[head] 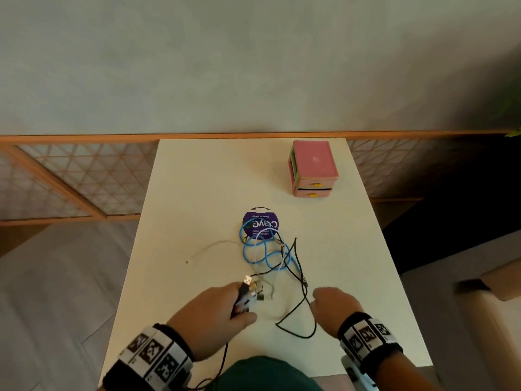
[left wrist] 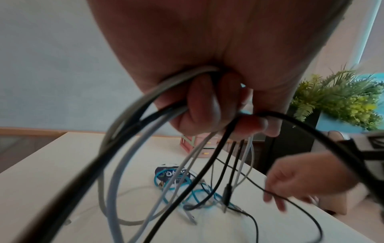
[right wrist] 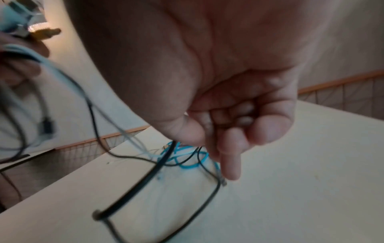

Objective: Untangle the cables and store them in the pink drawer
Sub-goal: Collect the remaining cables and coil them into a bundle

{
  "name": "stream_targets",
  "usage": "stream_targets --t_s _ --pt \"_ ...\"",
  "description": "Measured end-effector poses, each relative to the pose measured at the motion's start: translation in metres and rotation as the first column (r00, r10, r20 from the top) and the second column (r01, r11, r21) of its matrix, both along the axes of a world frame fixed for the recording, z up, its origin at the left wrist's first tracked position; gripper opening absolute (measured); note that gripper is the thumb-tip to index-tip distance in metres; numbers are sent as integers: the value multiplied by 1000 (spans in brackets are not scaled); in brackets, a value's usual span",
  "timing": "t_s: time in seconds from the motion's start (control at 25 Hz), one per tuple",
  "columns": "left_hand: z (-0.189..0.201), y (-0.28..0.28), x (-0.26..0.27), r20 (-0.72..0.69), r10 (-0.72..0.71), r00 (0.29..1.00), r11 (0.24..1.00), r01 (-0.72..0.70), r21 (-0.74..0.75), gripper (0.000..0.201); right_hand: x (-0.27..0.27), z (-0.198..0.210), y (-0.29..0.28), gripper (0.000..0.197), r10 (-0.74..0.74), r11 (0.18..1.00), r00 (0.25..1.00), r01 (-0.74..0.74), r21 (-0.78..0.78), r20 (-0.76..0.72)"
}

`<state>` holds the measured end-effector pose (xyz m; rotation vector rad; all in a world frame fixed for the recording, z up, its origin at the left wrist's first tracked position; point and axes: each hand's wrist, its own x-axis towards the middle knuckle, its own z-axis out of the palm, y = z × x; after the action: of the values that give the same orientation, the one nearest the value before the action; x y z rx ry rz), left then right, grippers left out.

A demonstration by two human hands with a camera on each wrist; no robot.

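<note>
On the white table (head: 197, 193) lies a tangle of cables: a blue cable (head: 253, 249) (right wrist: 187, 166) looped in the middle, with white and black ones across it. My left hand (head: 239, 303) (left wrist: 218, 111) grips a bundle of grey and black cable ends, and a USB plug (head: 247, 280) sticks out of the top. My right hand (head: 318, 297) (right wrist: 207, 136) pinches a thin black cable (head: 306, 294) (right wrist: 145, 184), which loops toward the table's near edge. The pink drawer unit (head: 314, 165) (left wrist: 187, 144) stands at the far right with both drawers closed.
A round purple lid (head: 260, 222) lies just beyond the tangle, partly under the blue cable. A thin white cable (head: 214, 245) trails off to the left. A green plant (left wrist: 336, 102) and a cardboard box (head: 501, 280) stand off the table's right side.
</note>
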<state>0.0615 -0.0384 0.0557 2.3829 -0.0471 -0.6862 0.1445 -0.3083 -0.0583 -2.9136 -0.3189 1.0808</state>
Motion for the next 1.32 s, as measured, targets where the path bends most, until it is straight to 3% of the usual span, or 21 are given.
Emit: stream_targets --t_s 0.12,0.2,0.32,0.4,0.56,0.68,0.8,0.92,1.04,1.12,1.2,1.32 --pt "0 -2 -13 -41 38 998 999 -39 -31 22 18 31 9 29 -79 997 980 74 33 181" --pt "4 -2 -13 -6 91 996 995 -92 -47 22 20 58 21 29 -87 983 952 34 180 294" --pt "13 -3 -7 23 123 992 991 -122 -55 26 26 78 43 21 -156 884 895 -62 463 418" --pt "17 -5 -5 33 112 993 993 -111 -51 31 44 70 60 19 -170 855 888 -83 512 428" --pt "20 -10 -12 74 81 994 996 -77 -51 24 102 12 87 31 -38 970 952 -39 241 305" --pt "22 -10 -21 76 98 992 992 -92 -87 14 120 -34 94 32 101 993 971 -113 43 218" --pt "20 -6 -29 53 112 992 992 -108 -68 17 124 -63 89 31 102 994 971 -106 4 215" --pt "14 0 -35 26 143 989 989 -141 -54 22 123 -66 86 22 50 994 962 -73 78 269" --pt "6 7 -36 14 187 982 980 -185 -71 35 118 -39 77 17 -100 969 940 18 246 326" --pt "4 9 -32 37 185 982 979 -181 -91 29 114 -3 70 10 -219 896 901 34 442 374" --pt "6 8 -24 67 180 981 978 -171 -117 17 108 50 64 4 -331 763 864 8 647 380" --pt "10 2 -8 100 156 983 982 -143 -120 27 99 145 55 11 -453 540 805 -94 836 383"
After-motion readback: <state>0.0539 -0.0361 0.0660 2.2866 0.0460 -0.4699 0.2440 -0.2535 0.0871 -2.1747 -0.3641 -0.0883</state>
